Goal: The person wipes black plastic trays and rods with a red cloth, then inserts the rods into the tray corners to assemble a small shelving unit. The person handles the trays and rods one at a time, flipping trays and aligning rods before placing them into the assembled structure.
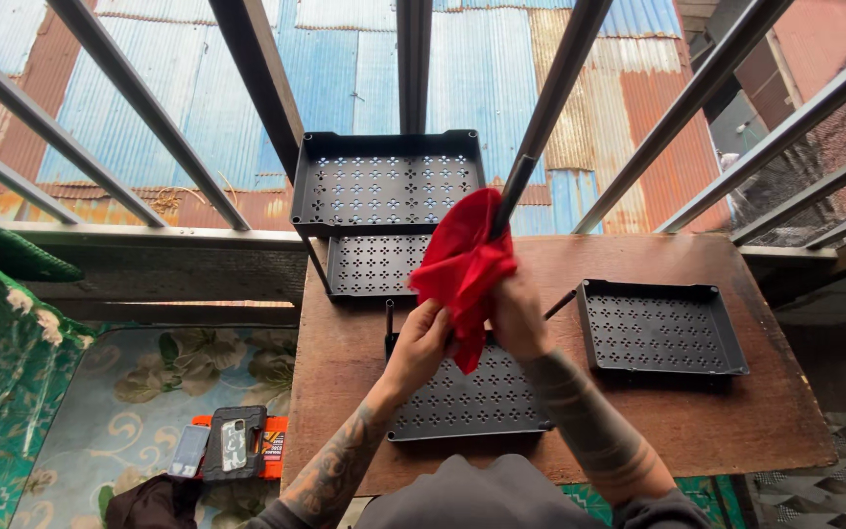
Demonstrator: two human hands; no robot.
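A red cloth (462, 264) is bunched between both my hands over the middle of a brown wooden table (697, 421). My left hand (421, 343) grips its lower edge. My right hand (516, 313) holds the cloth wrapped around a thin black pole (513, 191) that rises towards the window bars. Under my hands lies a black perforated plastic tray (472, 407). A short black post (390, 318) stands at that tray's far left corner.
Two stacked black perforated trays (384, 181) sit at the table's far edge and another (658, 328) lies to the right. Metal window bars (149, 108) cross the view. On the patterned floor mat at left lie phones and a small orange pack (232, 446).
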